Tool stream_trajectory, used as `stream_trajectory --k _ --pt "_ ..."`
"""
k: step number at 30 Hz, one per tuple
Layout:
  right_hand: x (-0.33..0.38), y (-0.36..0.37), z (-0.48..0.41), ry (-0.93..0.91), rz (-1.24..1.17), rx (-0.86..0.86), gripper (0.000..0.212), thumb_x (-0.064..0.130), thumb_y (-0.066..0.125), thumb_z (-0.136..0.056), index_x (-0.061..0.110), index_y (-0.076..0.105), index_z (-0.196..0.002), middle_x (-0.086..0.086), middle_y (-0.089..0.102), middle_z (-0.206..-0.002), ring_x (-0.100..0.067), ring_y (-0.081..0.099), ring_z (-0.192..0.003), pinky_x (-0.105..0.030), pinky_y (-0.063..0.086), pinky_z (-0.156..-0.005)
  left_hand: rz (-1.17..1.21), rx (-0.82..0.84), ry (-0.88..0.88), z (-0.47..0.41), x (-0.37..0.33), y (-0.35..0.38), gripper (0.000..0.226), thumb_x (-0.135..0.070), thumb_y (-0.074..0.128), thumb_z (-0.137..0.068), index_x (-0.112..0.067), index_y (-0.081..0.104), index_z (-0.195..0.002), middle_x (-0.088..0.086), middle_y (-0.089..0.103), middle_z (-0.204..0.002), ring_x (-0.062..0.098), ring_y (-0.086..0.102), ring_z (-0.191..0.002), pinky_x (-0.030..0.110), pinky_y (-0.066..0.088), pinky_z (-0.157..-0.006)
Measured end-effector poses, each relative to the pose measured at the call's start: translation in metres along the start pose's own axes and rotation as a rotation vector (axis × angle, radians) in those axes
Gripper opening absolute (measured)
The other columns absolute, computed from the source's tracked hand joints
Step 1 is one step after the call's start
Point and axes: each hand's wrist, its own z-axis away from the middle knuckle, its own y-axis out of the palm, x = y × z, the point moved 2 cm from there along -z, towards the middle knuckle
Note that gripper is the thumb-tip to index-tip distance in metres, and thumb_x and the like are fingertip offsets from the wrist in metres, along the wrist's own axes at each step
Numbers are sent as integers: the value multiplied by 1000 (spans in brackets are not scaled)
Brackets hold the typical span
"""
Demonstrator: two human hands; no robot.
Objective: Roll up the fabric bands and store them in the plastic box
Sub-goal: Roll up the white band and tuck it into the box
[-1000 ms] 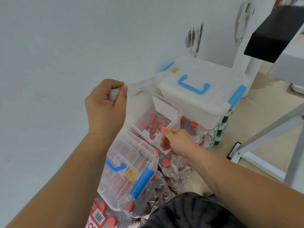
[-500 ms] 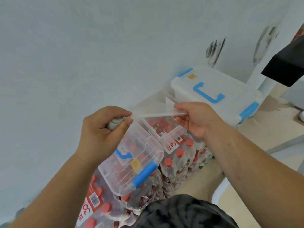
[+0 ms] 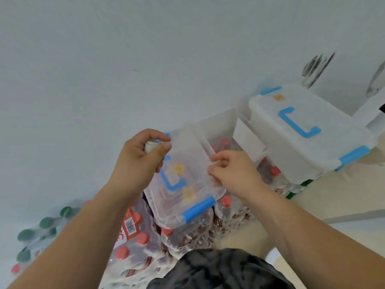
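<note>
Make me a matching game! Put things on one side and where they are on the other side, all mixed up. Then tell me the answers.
Things:
1. white roll
2. white box with the shut lid
3. green-capped bottles
4. clear plastic box

Places:
A. far left, low down
B. held at its edge by the right hand
C. gripped in the left hand
D. far right, near the wall

Pairs: 1-C, 2-D, 3-A, 4-B
</note>
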Motion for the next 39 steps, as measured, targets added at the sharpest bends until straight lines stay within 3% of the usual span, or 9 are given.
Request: stream_trajectory --k 3,8,11,16,21,29,32,35,39 --pt "0 3 0 -203 325 -71 26 26 77 -87 20 75 -112 13 69 -79 -1 64 -69 -16 51 -71 -7 44 -61 -1 5 17 18 -14 67 -96 -27 70 -84 -1 55 -57 13 50 -49 20 44 -48" --pt "6 0 -4 -410 516 -97 23 35 76 -89 21 79 -107 8 73 -96 -1 55 -76 -18 45 -76 85 162 -182 -4 10 44 16 -27 54 -87 -18 66 -84 3 51 -63 16 43 -52 24 38 -46" --pt "12 -12 -5 -393 344 -103 20 39 71 -93 23 80 -99 19 67 -81 2 60 -70 -7 41 -67 115 244 -185 -11 10 58 29 -25 40 -77 -20 68 -83 6 52 -65 15 44 -53 25 37 -45" --pt "17 -33 -9 -265 48 9 39 56 76 -83 24 79 -106 9 74 -89 -2 66 -76 -18 50 -70 112 345 -95 -22 11 83 49 -28 38 -75 -42 62 -116 4 53 -63 12 50 -58 20 44 -51" --pt "15 -43 -21 -200 -94 36 33 38 89 -76 20 81 -102 0 79 -84 -18 74 -81 -41 61 -82 213 448 -71 -36 10 110 56 -43 38 -82 -47 46 -137 -3 60 -69 12 53 -61 22 46 -54" --pt "14 -56 -41 -246 -168 -26 19 36 90 -76 25 81 -89 1 77 -72 -27 74 -61 -36 62 -59 138 460 19 -55 6 133 70 -87 23 -85 -55 25 -147 -9 61 -69 1 61 -66 15 51 -66" --pt "15 -55 -50 -232 -136 -45 17 35 89 -77 26 79 -88 2 75 -71 -24 73 -59 -33 60 -54 110 476 15 -65 12 136 64 -91 22 -81 -66 24 -141 -11 64 -74 -1 66 -75 12 51 -74" --pt "15 -55 -61 -234 -77 -20 17 34 86 -81 26 77 -93 1 74 -78 -19 73 -63 -32 61 -55 94 516 -56 -73 16 134 63 -93 22 -79 -72 24 -138 -10 71 -92 2 68 -100 24 50 -95" --pt "8 -56 -77 -239 26 -43 17 26 82 -83 28 76 -99 10 73 -88 -4 71 -71 -18 56 -59 -207 404 -18 -94 18 118 57 -73 31 -94 -48 46 -143 -13 67 -120 7 60 -118 38 45 -108"
